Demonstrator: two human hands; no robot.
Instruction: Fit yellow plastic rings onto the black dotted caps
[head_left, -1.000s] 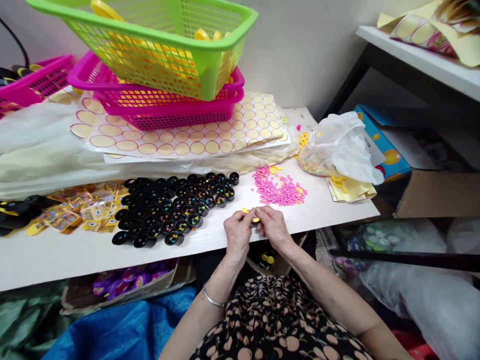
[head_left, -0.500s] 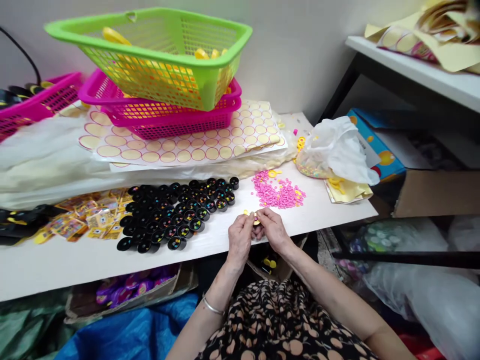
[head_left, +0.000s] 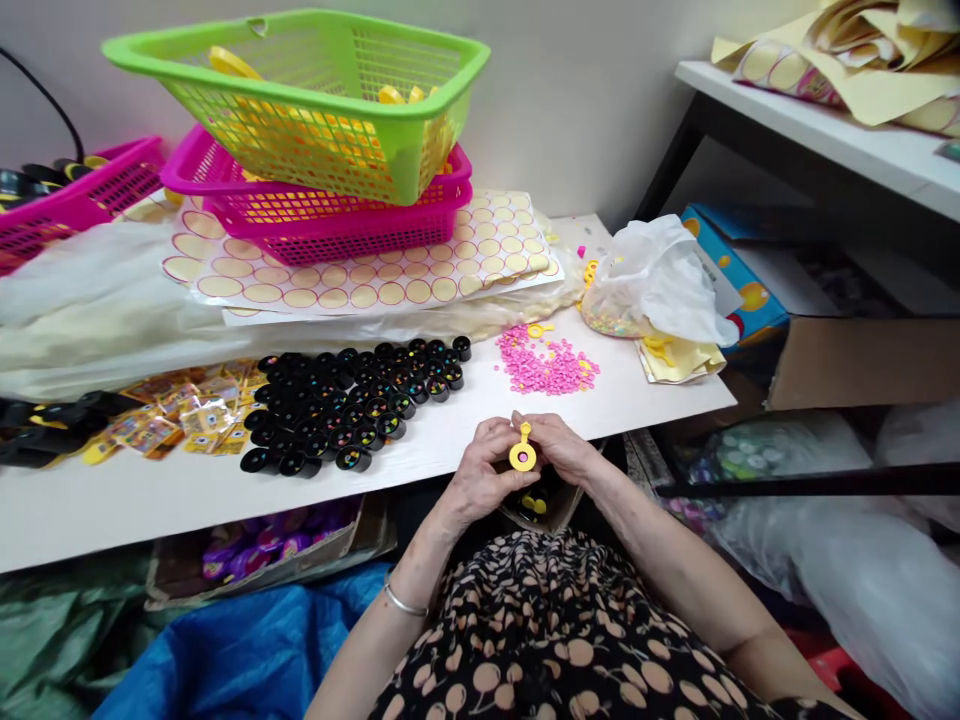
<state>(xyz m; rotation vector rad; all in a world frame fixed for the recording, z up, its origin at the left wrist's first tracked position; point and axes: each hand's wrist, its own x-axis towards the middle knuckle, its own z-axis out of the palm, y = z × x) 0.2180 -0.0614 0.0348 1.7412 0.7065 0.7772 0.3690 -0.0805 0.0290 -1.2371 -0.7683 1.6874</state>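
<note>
Just beyond the table's front edge, my left hand (head_left: 482, 470) grips a yellow ring-shaped plastic piece (head_left: 514, 460) with a short stem, thumb below it and fingers behind. A pink bead shows inside a dark circle at its centre. My right hand (head_left: 564, 448) is closed at the stem and right side of the same piece; some of its fingertips are hidden. Ahead of both hands lies a loose pile of pink beads (head_left: 551, 370), with a similar yellow piece (head_left: 537, 331) at its far edge. To the left stand many black round cups (head_left: 352, 457) with coloured bits inside.
Pink baskets (head_left: 322, 235) and a green basket (head_left: 450, 75) of yellow parts are stacked on round-sticker sheets (head_left: 390, 293). Small printed packets (head_left: 206, 420) lie left. A white plastic bag (head_left: 660, 275), cardboard box (head_left: 847, 360) and shelf (head_left: 825, 125) stand right.
Both hands have drawn slightly back toward my body, and the yellow piece now faces up with its stem and pink centre in sight. The whole view has shifted a little.
</note>
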